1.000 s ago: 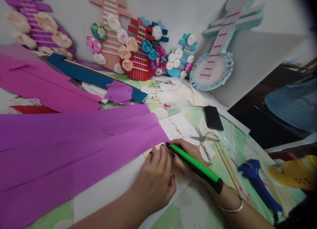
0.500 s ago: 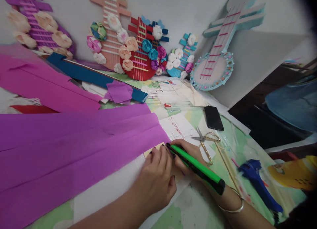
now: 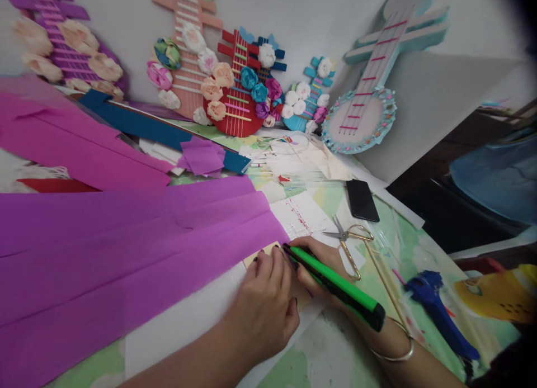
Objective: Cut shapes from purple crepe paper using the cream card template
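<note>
My left hand [image 3: 266, 304] lies palm down, its fingers stretched forward and pressing on a pale yellow card [image 3: 272, 247]. Under that card is a white board [image 3: 180, 326], with the near edge of purple crepe paper [image 3: 159, 265] alongside. Closed round a green and black utility knife [image 3: 335, 282], my right hand [image 3: 319, 259] rests just right of the left fingers. The knife's front end is at the card's right edge; its blade cannot be made out. A bit of purple paper shows beside the card, mostly covered by my hands.
Gold-handled scissors [image 3: 346, 237], a black phone [image 3: 362, 200] and a blue glue gun [image 3: 440, 310] lie to the right, near a yellow container [image 3: 499, 293]. Paper-flowered model lutes [image 3: 239, 103] lean on the wall behind. Pink crepe paper [image 3: 75, 142] lies at left.
The utility knife and my right hand have shifted very slightly to the right and toward me. My left hand has stayed in place.
</note>
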Demonstrator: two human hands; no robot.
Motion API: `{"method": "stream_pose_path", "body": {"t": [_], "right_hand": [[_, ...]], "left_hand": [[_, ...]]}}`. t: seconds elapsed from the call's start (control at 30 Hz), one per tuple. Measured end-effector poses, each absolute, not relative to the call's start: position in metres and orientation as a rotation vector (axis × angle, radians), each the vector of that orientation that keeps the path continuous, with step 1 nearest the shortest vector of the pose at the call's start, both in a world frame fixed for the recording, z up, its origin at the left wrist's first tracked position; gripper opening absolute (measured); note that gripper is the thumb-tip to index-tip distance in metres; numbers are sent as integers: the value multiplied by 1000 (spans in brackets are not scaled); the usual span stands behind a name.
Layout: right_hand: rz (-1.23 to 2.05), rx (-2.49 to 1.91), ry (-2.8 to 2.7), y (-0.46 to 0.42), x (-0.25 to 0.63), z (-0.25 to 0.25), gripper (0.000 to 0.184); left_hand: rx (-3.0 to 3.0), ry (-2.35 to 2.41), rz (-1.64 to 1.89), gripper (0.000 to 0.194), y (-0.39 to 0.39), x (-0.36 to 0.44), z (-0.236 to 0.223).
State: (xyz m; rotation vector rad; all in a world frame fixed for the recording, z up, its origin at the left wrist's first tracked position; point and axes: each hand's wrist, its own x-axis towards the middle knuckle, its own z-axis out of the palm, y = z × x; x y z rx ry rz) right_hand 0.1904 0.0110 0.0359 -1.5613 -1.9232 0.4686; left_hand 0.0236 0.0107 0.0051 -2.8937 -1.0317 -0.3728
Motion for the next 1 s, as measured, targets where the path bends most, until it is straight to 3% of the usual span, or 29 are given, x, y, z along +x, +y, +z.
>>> {"method": "stream_pose_path", "body": {"t": [0.43, 1.0], "right_hand": [[325, -1483, -1945, 12, 192, 31, 26], [426, -1465, -1958, 7, 192, 39, 19]], "left_hand": [[-2888, -1001, -364, 61, 12, 23, 5], [-2861, -999, -386, 61, 12, 23, 3]]}}
